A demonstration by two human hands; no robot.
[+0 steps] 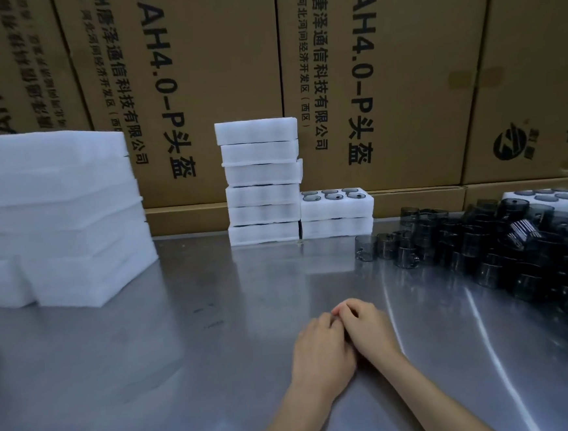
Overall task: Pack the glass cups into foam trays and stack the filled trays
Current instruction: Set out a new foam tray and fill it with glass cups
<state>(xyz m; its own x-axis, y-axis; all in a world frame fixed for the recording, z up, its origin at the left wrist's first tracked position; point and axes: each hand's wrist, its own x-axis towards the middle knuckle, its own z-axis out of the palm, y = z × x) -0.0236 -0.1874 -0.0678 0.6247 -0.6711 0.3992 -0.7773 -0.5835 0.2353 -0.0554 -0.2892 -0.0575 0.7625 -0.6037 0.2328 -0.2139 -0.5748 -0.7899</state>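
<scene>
My left hand and my right hand rest side by side on the steel table, fingers curled and touching, holding nothing. Far ahead stands a tall stack of filled foam trays. Right beside it is a short stack of two trays, with dark glass cups showing in the top tray's holes. A big heap of loose smoky glass cups covers the table's right side, well beyond my right hand.
A wide pile of white foam trays sits at the left. Another foam tray holding cups lies behind the heap at far right. Printed cardboard boxes form a wall along the table's back edge.
</scene>
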